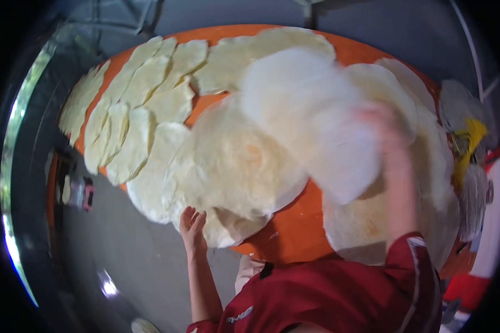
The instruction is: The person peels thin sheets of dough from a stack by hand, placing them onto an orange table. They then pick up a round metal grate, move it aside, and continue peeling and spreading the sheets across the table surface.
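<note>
My right hand (382,123), blurred by motion, grips the right edge of a thin round flatbread (305,111). That sheet is smeared too and spreads out to the left, over other flatbreads. At the near left edge of the table, my left hand (193,225) is open, fingers up and nothing in them. Just beyond it lies a pile of large round flatbreads (244,161), pale with light brown patches. More flatbreads (355,222) lie overlapped on the right, partly hidden by my right forearm.
The orange table (294,227) has a curved edge in this view. Smaller, folded-looking flatbreads (144,83) overlap across its far left. Clear plastic bags (472,194) and a yellow item (471,141) are at the right edge. Grey floor (133,255) shows at the left.
</note>
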The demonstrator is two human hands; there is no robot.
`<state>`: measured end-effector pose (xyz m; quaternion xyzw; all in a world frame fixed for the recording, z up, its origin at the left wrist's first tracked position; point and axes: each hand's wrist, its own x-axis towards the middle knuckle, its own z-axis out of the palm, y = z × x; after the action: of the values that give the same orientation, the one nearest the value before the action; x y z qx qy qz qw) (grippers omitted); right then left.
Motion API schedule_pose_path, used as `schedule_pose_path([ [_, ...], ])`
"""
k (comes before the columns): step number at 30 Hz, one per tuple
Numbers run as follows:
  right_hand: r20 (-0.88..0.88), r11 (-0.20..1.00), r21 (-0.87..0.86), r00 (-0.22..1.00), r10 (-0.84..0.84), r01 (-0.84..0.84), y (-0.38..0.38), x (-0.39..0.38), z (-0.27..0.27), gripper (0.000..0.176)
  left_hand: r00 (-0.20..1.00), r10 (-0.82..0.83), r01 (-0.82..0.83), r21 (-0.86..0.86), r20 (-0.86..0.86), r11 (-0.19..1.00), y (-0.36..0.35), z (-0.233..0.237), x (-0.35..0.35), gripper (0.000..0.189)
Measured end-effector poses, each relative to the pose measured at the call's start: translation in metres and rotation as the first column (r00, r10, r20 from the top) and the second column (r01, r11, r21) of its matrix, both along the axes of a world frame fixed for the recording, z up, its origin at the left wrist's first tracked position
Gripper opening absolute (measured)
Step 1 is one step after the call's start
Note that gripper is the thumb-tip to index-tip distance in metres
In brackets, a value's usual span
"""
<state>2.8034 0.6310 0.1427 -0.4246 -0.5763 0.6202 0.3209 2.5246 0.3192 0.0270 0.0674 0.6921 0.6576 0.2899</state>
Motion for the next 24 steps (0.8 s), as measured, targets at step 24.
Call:
schedule_pose_path([
  [24, 0.558, 0.812, 0.216, 0.751, 0.353, -0.542, -0.167, -0.21, -0.117, 0.056, 0.776, -0.493, 0.262, 0.511, 0.392, 0.819, 0.046, -0.065, -0.052, 0.028],
])
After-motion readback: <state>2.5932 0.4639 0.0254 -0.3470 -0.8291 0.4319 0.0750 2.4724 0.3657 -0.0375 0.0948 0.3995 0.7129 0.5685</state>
